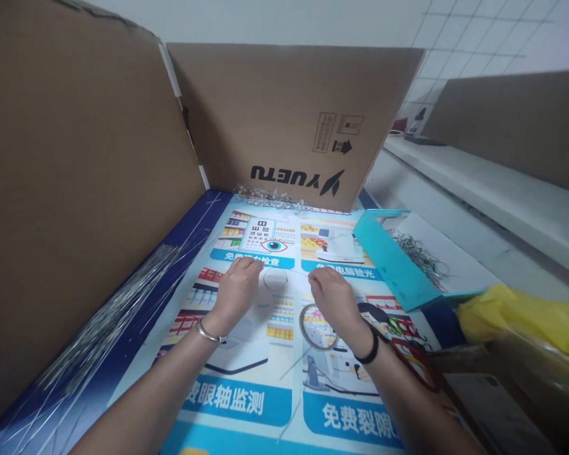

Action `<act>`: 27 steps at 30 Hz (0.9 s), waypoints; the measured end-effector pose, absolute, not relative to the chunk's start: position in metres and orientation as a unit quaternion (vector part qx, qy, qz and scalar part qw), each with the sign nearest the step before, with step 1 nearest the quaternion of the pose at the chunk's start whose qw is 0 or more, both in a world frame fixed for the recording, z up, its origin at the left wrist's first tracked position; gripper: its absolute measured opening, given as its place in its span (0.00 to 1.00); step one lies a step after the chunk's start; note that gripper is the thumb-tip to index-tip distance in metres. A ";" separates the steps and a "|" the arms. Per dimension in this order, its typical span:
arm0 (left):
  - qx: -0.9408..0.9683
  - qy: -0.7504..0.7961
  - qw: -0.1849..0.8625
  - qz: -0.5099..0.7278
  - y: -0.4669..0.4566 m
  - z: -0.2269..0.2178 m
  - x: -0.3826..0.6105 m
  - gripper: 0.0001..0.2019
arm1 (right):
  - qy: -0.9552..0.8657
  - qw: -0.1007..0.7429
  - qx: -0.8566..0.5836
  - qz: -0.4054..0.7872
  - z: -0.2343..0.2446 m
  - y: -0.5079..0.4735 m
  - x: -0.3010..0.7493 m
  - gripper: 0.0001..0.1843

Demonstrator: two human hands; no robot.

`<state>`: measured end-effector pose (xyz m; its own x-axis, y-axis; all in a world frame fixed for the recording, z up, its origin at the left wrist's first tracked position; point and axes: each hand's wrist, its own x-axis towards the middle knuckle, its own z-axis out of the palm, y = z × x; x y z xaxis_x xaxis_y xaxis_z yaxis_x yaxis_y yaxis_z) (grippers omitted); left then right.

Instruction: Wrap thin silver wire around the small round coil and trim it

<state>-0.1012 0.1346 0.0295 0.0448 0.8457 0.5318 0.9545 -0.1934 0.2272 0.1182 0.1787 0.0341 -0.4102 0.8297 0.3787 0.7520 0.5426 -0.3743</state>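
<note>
In the head view, the left hand [237,287] and right hand [334,297] hover just above the poster-covered table [246,392]. Each hand's fingers [255,265] are pinched together on an end of a thin wire [275,279], which curls into a small loop between them. The work in hand looks like bending the wire round. Shaping it further would call for a firm pinch on both ends and an even pull. A finished wire ring [318,327] lies under the right wrist, straight wires [109,316] lie to the left, and a teal box [393,265] sits to the right.
</note>
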 end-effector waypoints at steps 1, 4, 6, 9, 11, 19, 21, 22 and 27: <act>-0.705 -0.630 0.064 -0.320 0.136 0.029 -0.101 0.10 | -0.825 0.290 -0.473 0.108 0.034 0.179 0.118 0.08; -0.646 -0.639 -0.048 -0.415 0.139 0.028 -0.100 0.07 | -0.771 0.345 -0.488 0.221 0.033 0.180 0.117 0.06; -0.587 -0.650 -0.139 -0.462 0.141 0.027 -0.097 0.05 | -0.716 0.381 -0.494 0.314 0.032 0.181 0.117 0.04; -0.482 -0.642 -0.303 -0.512 0.141 0.025 -0.089 0.05 | -0.634 0.426 -0.482 0.428 0.030 0.182 0.115 0.04; -0.417 -0.612 -0.390 -0.547 0.140 0.024 -0.082 0.07 | -0.602 0.441 -0.472 0.470 0.028 0.182 0.113 0.06; -0.295 -0.518 -0.490 -0.636 0.130 0.029 -0.065 0.11 | -0.499 0.459 -0.429 0.596 0.027 0.171 0.101 0.14; -0.267 -0.492 -0.508 -0.655 0.128 0.028 -0.061 0.12 | -0.480 0.458 -0.421 0.619 0.030 0.166 0.098 0.14; -0.254 -0.482 -0.514 -0.662 0.127 0.027 -0.059 0.12 | -0.467 0.458 -0.414 0.633 0.031 0.163 0.096 0.14; -0.245 -0.461 -0.531 -0.667 0.124 0.024 -0.046 0.13 | -0.407 0.472 -0.380 0.683 0.037 0.154 0.091 0.14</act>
<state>-0.0463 0.1236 0.0236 -0.3152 0.9350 -0.1624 -0.4827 -0.0106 0.8757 0.0910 0.1539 0.0370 -0.2658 0.9545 -0.1350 -0.3350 -0.2227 -0.9155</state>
